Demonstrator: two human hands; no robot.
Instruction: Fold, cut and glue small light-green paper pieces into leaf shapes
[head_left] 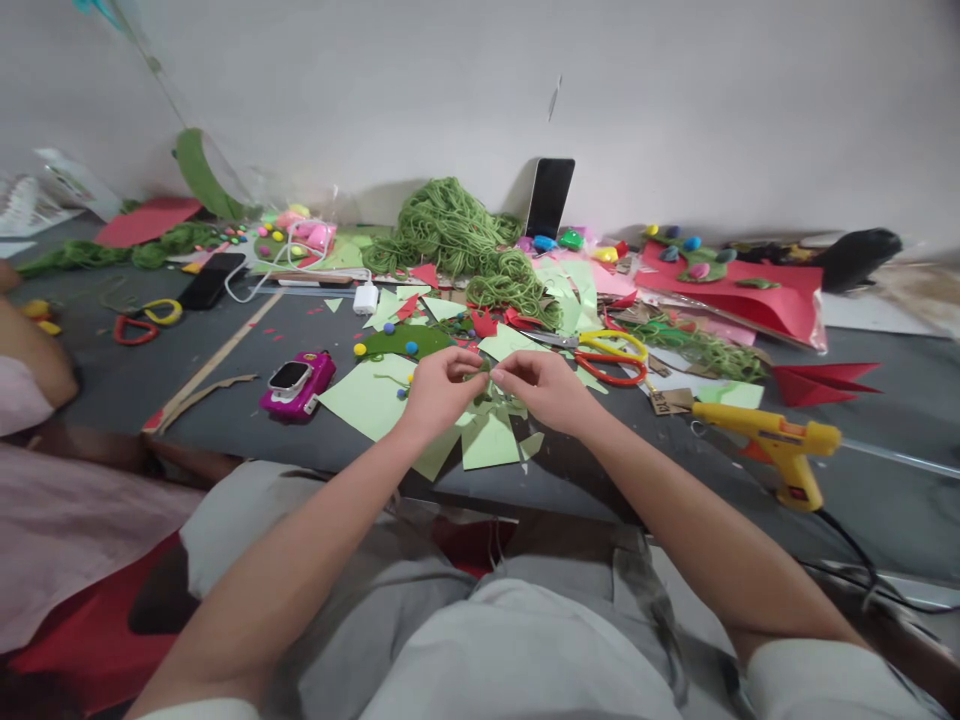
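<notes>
My left hand [444, 386] and my right hand [546, 388] meet over the desk, fingertips pinched together. Between them shows a small green piece [486, 367], perhaps yarn; the fingers mostly hide it. Beneath lie pale green paper scraps [487, 440], and a larger pale green sheet [360, 395] sits left of my left hand. Just behind that hand is a dark green curved piece [397, 342] with blue and yellow pompoms on it. Scissors with yellow and orange handles [611, 358] rest beyond my right hand.
A yellow glue gun [780, 445] with a black cord lies at right. Green yarn [450, 230] is heaped near the wall beside a propped phone [550, 198]. A magenta case with a watch [296, 385] sits at left, near another person's arm [34, 350].
</notes>
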